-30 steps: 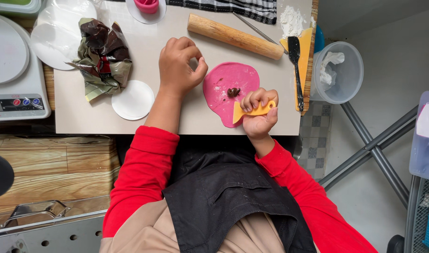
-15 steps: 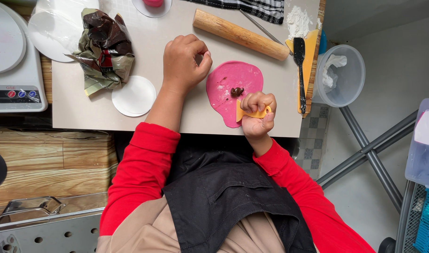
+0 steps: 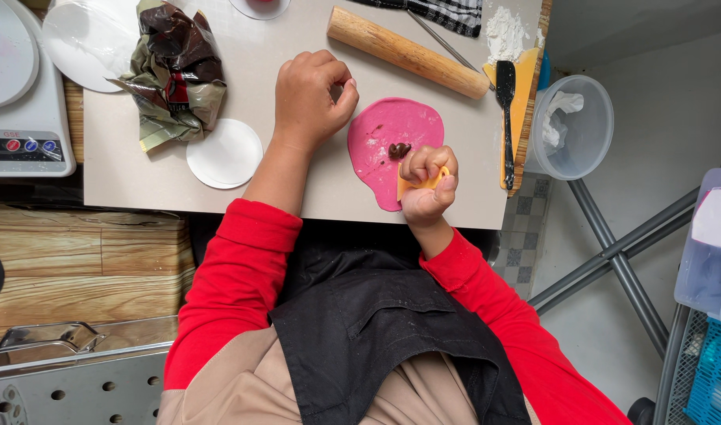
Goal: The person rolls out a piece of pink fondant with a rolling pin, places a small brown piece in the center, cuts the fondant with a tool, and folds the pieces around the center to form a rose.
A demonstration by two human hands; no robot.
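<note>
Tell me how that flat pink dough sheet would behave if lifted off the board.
The pink dough sheet is rolled thin and flat, so it would probably flop and stretch. It looks soft, so it may tear. The flour nearby suggests it might stick.

Single view only: head-worn camera, no second view to overlap. Looks steeply down, almost straight down, over wearer's chest and both sleeves. Near range: arms fill lower and middle frame. Right hand [image 3: 427,185] grips yellow scraper [image 3: 423,182] near frame centre; pink dough [image 3: 392,142] touches grip, on far side. Left hand [image 3: 313,90] just beside, across dough. Table [image 3: 297,193] spans upper frame; floor visible past grip, toward wearer's right.
</note>
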